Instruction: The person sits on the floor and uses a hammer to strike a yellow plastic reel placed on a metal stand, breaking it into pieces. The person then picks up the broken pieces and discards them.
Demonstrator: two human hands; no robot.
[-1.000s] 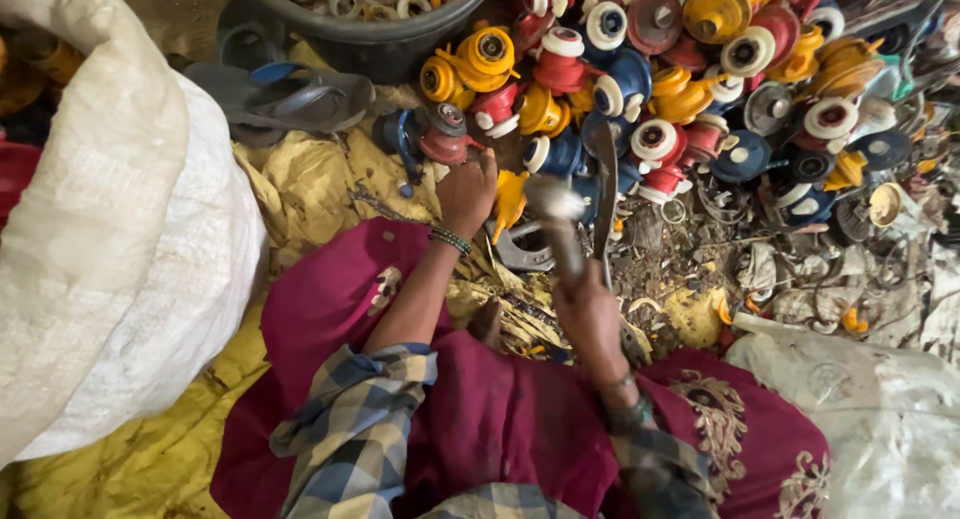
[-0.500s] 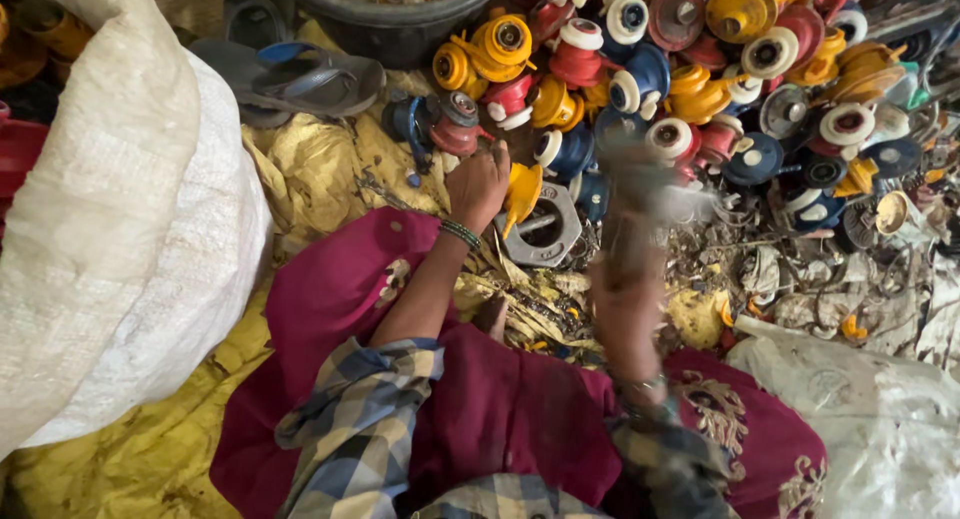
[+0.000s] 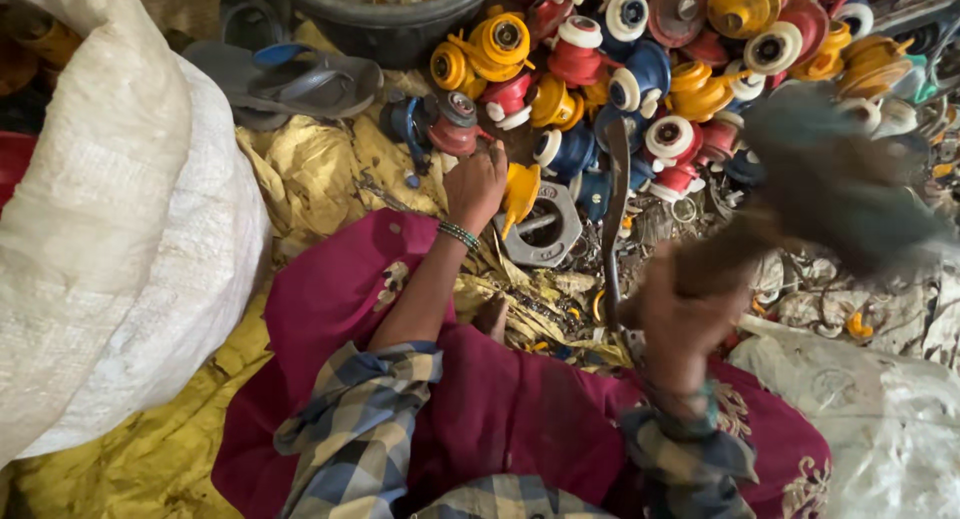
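- Right hand [image 3: 680,319], blurred, is closed around a handle whose blurred dark head [image 3: 840,179] is raised to the right.
- Left hand [image 3: 475,184] grips a yellow part [image 3: 520,191], holding it on a grey metal block [image 3: 545,229] on the ground beyond the red cloth [image 3: 330,299].
- Beyond lie piled coloured parts [image 3: 650,69], a sandal [image 3: 290,79] and a dark tub [image 3: 390,29].
- A white sack [image 3: 100,229] stands left.

The right hand [image 3: 685,314] has moved from the middle of the frame to the right and is now blurred. Its hammer [image 3: 840,179], before low beside the grey metal ring [image 3: 545,229], is now raised at the upper right.
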